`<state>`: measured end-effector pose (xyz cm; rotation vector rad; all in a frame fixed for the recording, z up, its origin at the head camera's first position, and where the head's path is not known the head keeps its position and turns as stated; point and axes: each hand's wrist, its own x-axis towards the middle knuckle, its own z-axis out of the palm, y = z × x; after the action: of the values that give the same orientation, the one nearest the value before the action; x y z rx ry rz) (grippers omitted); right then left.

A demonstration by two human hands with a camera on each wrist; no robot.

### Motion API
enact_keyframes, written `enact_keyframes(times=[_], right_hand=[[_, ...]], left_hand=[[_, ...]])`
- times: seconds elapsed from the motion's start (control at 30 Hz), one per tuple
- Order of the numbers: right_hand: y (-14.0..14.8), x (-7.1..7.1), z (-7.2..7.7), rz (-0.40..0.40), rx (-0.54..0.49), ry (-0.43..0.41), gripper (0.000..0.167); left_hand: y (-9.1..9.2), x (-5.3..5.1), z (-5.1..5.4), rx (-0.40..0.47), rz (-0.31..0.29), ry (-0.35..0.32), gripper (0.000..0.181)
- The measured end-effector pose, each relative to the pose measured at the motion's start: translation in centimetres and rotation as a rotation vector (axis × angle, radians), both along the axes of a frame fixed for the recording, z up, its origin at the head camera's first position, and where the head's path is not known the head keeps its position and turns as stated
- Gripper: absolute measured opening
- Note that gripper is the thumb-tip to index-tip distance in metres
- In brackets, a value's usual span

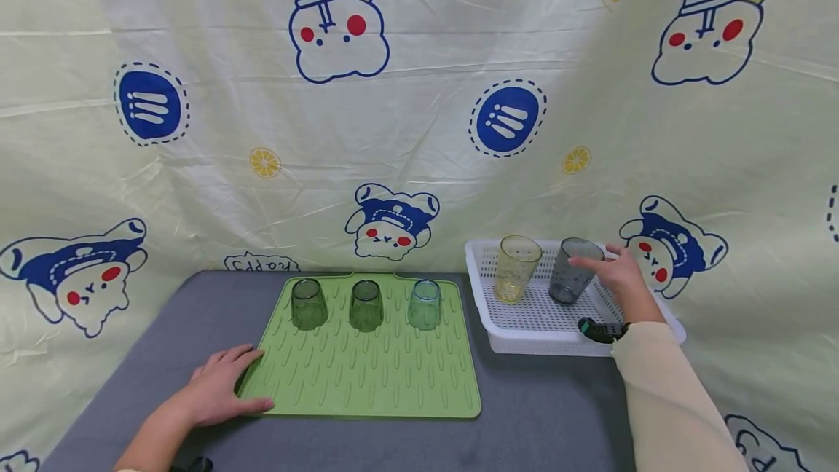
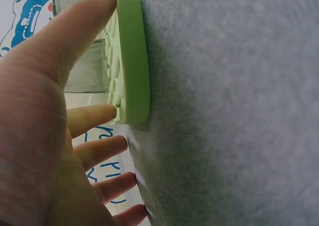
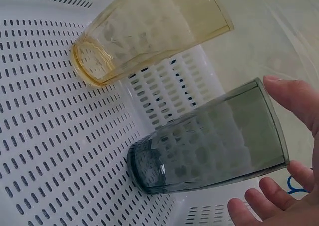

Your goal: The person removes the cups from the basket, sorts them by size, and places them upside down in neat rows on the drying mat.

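My right hand (image 1: 619, 275) is at the rim of a grey tinted glass (image 1: 573, 275), thumb and fingers spread on either side. In the right wrist view, the thumb lies close to one side of this glass (image 3: 209, 141) and the index finger close to the other. The glass stands in a white perforated basket (image 1: 544, 344), beside a yellow tinted glass (image 1: 516, 272). With fingers spread, my left hand (image 1: 219, 388) rests at the left edge of a green drying mat (image 1: 360, 384); in the left wrist view its thumb and index finger touch the mat (image 2: 134, 61).
Two dark green-looking glasses (image 1: 308, 304) (image 1: 365, 306) and a bluish glass (image 1: 424, 304) stand upside down in a row along the mat's back. A grey cloth (image 1: 544, 414) covers the table. Behind hangs a printed curtain (image 1: 426, 122).
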<state>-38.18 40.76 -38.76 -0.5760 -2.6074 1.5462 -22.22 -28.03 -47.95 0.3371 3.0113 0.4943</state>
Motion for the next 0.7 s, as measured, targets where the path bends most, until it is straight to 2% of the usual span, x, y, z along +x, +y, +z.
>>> enact_keyframes(times=[0.2, 0.47, 0.6, 0.7], right_hand=[[0.3, -0.6, -0.5, 0.004, -0.038, -0.038, 0.127], [0.4, -1.1, -1.1, 0.017, -0.071, -0.066, 0.128], [0.5, -1.3, -1.3, 0.03, -0.081, -0.091, 0.13], [0.4, -1.3, -1.3, 0.048, -0.096, -0.091, 0.13]], left_hand=[[0.3, 0.2, -0.1, 0.013, -0.005, 0.053, 0.097], [1.4, 0.3, -0.3, 0.043, -0.023, 0.243, 0.096], [2.3, 0.1, -0.4, 0.098, -0.043, 0.316, 0.092], [3.0, 0.1, -0.2, 0.16, -0.06, 0.346, 0.088]])
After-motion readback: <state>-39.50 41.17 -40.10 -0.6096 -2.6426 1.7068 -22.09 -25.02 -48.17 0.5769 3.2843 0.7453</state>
